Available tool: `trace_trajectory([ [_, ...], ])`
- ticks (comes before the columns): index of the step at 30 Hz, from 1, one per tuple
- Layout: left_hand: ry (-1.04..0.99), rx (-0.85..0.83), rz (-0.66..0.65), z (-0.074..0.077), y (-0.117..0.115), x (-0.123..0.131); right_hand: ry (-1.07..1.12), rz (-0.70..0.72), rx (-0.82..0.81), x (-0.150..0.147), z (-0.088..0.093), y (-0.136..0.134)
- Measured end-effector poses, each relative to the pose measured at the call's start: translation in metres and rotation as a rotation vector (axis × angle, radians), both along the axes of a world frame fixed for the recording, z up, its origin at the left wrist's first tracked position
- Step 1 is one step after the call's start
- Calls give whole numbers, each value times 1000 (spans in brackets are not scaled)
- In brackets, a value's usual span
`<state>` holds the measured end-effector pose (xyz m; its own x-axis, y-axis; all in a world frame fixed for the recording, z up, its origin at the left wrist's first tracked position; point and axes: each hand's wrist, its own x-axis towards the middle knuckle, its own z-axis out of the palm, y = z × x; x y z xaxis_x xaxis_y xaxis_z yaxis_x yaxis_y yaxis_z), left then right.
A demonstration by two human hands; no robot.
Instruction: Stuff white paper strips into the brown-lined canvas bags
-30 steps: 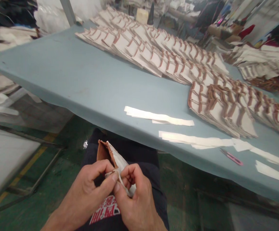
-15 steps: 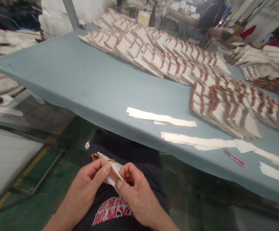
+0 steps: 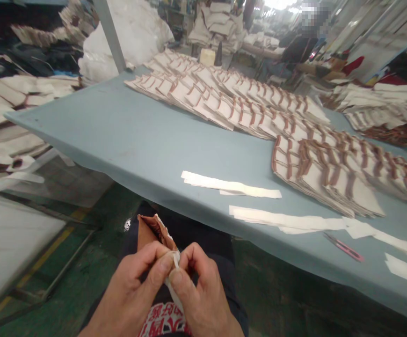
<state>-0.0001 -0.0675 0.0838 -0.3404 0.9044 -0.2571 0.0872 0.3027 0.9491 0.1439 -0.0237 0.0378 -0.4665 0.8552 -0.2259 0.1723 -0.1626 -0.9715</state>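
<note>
Over my lap, both hands pinch a brown and cream fabric piece (image 3: pixel 150 230). Its brown side faces up and sticks out beyond my fingers, with a pale edge along the right. My left hand (image 3: pixel 138 278) grips it between thumb and forefinger. Close beside it, the thumb and curled fingers of my right hand (image 3: pixel 201 285) squeeze the cream part. The fingertips of the two hands almost touch, and much of the fabric between them is hidden.
On the blue-green table (image 3: pixel 119 135) lie cream strips (image 3: pixel 229 185), pink thread snips (image 3: pixel 345 247) and long rows of cream pieces with brown trim (image 3: pixel 330 173). More fabric (image 3: pixel 7 117) is heaped at the left. A person (image 3: pixel 296 44) is in the background.
The fabric has turned in my hands, so more of its brown side shows. My right hand has come closer to my left. The view has tilted up slightly.
</note>
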Motion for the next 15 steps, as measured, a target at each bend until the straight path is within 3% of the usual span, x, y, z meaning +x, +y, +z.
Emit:
trace_trajectory([
  [3, 40, -13, -19, -1, 1, 6, -66, -14, 51, 0, 5, -2],
  [9, -56, -100, -214, -12, 7, -3, -252, -223, 54, 3, -9, -48],
  [12, -10, -117, -293, -11, 10, -10, -142, -206, 2, 10, -12, -42],
  [15, 54, -80, -198, -10, 9, -14, 41, -94, -53, 17, -11, -21],
])
